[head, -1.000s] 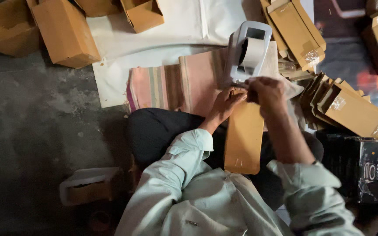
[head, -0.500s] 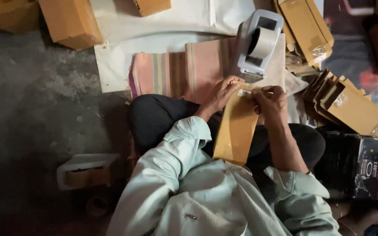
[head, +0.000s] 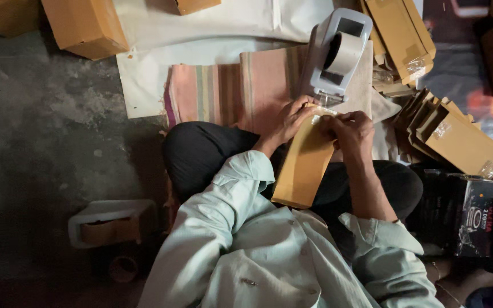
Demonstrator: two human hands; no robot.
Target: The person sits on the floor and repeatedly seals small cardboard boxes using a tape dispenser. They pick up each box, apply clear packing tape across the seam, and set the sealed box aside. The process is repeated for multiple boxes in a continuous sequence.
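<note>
The person is sitting cross-legged, holding a long brown box (head: pixel 304 162) over the lap, just below the tape dispenser (head: pixel 338 57). The left hand (head: pixel 289 121) is curling around the box's upper left edge, fingers closed on it. The right hand (head: pixel 352 132) is pressing down on the upper right corner, fingertips bunched together against the flap; a strip of clear tape seems to be lying there, but it is too small to confirm. The box's top end is almost touching the dispenser's base.

Edges and room: the dispenser is standing on a striped cloth (head: pixel 223 94), which is lying over a white sheet (head: pixel 155 80). Left of the dispenser, beyond the cloth, bare grey floor (head: pixel 47 131) is lying open. Right of the dispenser, a pile of flat brown boxes (head: pixel 457 142) is crowding in close, leaving little space.

Hidden or cut off: 2 brown cartons (head: pixel 87 25) up left of the dispenser are running off the top edge. The box's far face is out of sight. A white holder (head: pixel 109 219) far below left of the dispenser is sitting in shadow; its contents are hard to make out. Black printed boxes (head: pixel 475 219) at lower right are dim.
</note>
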